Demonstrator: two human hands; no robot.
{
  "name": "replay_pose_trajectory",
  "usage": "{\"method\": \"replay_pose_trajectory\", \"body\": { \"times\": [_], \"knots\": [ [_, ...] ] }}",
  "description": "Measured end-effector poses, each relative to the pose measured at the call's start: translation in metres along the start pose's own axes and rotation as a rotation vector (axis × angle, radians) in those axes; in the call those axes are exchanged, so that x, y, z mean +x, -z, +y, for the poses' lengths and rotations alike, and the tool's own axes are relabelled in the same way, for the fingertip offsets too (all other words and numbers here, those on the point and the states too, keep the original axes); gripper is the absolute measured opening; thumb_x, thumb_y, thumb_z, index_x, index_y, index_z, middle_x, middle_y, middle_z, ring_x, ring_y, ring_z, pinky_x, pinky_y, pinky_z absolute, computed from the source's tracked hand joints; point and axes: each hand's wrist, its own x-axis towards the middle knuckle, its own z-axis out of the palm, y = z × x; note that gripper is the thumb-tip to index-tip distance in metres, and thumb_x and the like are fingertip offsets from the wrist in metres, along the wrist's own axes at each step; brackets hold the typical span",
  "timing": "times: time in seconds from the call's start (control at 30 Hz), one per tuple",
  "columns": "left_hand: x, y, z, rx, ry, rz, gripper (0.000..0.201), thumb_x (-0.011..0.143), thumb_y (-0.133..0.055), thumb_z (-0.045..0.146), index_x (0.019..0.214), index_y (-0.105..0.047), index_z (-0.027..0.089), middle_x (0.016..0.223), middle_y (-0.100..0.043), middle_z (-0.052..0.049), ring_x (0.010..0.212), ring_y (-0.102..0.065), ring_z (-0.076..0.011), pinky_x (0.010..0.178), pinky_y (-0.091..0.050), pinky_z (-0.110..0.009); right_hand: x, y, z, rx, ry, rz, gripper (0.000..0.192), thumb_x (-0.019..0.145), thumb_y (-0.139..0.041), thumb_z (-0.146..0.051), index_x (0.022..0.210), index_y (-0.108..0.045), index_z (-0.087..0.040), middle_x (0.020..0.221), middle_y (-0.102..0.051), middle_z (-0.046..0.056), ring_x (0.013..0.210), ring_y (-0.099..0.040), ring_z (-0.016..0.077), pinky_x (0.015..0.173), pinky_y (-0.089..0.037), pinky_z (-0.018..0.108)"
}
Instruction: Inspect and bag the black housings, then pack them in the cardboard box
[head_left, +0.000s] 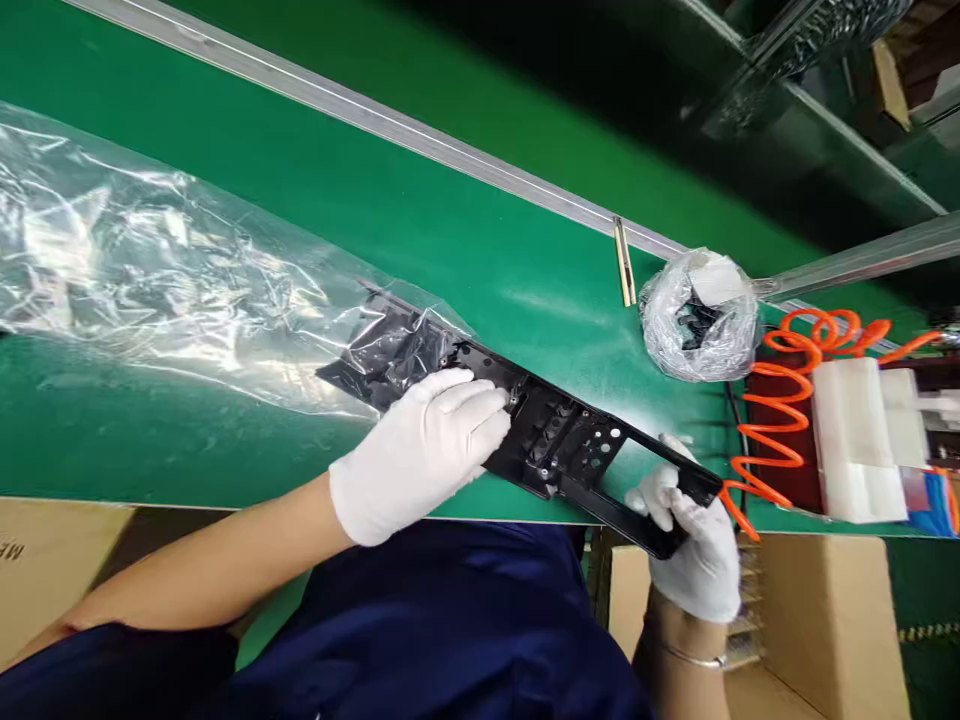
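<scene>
A long black plastic panel (525, 425) with bosses, round holes and a large rectangular opening lies slantwise over the green table. Its left end is inside a clear plastic bag (187, 270), which stretches away to the left. My left hand (427, 445), in a white glove, has its fingers laid over the panel close to the bag's mouth and holds it by the near edge. At the other end, my right hand (694, 535), also gloved in white, grips the panel's frame, with fingers reaching into the rectangular opening.
A wrapped plastic bundle (660, 315) with black parts inside stands behind the panel's right end. Left of it lies a thin yellowish cutter-like tool (624, 262). An orange coiled hose (780, 400) and white blocks (855, 430) are at the right. Cardboard boxes (832, 610) stand below the table edge.
</scene>
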Motion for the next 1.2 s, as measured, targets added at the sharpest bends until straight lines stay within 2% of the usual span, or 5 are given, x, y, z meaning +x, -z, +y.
{"method": "replay_pose_trajectory", "body": {
  "times": [0.17, 0.47, 0.73, 1.03, 1.2],
  "knots": [
    [0.001, -0.002, 0.001, 0.024, 0.02, -0.014, 0.021, 0.079, -0.061, 0.0, 0.091, -0.068, 0.016, 0.099, -0.072, -0.011, 0.095, -0.069, -0.0259, 0.094, -0.055, -0.044, 0.0, 0.001, -0.002, -0.036, 0.048, 0.0, 0.045, 0.075, -0.084, -0.027, 0.118, -0.072, -0.024, 0.071, -0.051, -0.006, 0.055, -0.04, 0.0053, 0.062, -0.054, 0.025],
    [0.003, -0.003, 0.002, 0.068, 0.004, 0.03, 0.022, 0.082, -0.055, -0.003, 0.086, -0.068, 0.014, 0.094, -0.072, -0.012, 0.088, -0.069, -0.0252, 0.088, -0.057, -0.042, 0.002, 0.007, 0.0, -0.091, 0.109, -0.051, 0.039, 0.081, -0.08, -0.027, 0.119, -0.072, -0.024, 0.069, -0.051, -0.005, 0.058, -0.044, 0.0079, 0.068, -0.057, 0.028],
    [0.003, -0.003, 0.002, 0.067, 0.001, 0.018, 0.021, 0.082, -0.057, -0.003, 0.086, -0.067, 0.015, 0.094, -0.072, -0.011, 0.089, -0.069, -0.0262, 0.087, -0.057, -0.043, 0.003, 0.005, 0.0, -0.067, 0.102, -0.051, 0.039, 0.08, -0.08, -0.025, 0.118, -0.072, -0.024, 0.071, -0.053, -0.005, 0.057, -0.045, 0.0069, 0.068, -0.058, 0.026],
    [0.001, -0.006, 0.001, 0.035, 0.02, -0.043, 0.023, 0.077, -0.065, 0.001, 0.097, -0.067, 0.013, 0.094, -0.071, -0.01, 0.088, -0.068, -0.0263, 0.09, -0.056, -0.043, 0.008, 0.002, -0.004, -0.04, -0.019, -0.029, 0.033, 0.076, -0.08, -0.027, 0.106, -0.069, -0.02, 0.075, -0.052, -0.004, 0.052, -0.038, 0.004, 0.05, -0.049, 0.019],
    [-0.002, -0.003, 0.003, 0.08, 0.009, 0.033, 0.024, 0.084, -0.07, 0.012, 0.108, -0.067, 0.012, 0.086, -0.073, -0.008, 0.077, -0.069, -0.0224, 0.089, -0.058, -0.04, 0.009, 0.006, -0.016, 0.168, -0.234, -0.085, 0.024, 0.078, -0.081, -0.026, 0.089, -0.061, -0.018, 0.074, -0.046, -0.007, 0.046, -0.028, -0.0019, 0.043, -0.044, 0.008]
  ]
}}
